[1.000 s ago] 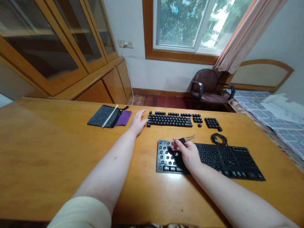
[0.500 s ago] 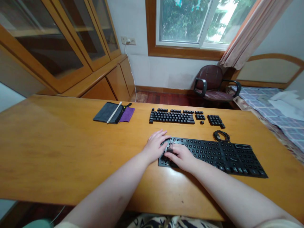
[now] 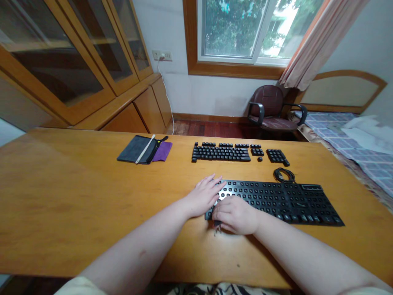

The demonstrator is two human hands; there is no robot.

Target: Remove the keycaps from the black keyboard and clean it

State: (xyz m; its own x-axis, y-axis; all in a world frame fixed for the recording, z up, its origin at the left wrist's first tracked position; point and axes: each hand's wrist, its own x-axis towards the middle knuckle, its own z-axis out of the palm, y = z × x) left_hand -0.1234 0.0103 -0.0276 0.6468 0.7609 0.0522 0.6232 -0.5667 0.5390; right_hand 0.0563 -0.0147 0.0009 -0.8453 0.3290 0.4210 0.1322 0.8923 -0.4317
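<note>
The black keyboard base lies at an angle on the desk, its key posts bare of caps. My left hand rests over its far left corner, fingers stretched out and flat. My right hand is closed at the near left corner. It grips a small black keycap puller, whose thin wire ends point down towards the desk; most of it is hidden by the fingers. Loose black keycaps sit in keyboard order beyond the base, with a number block to the right.
A coiled black cable lies behind the keyboard base. Further left are a grey pouch, a pale flat stick across it and a purple cloth. An office chair stands beyond the desk.
My right hand has come nearer to me and turned over, so the puller's wire ends point down at the near edge instead of up. My left hand stays on the corner.
</note>
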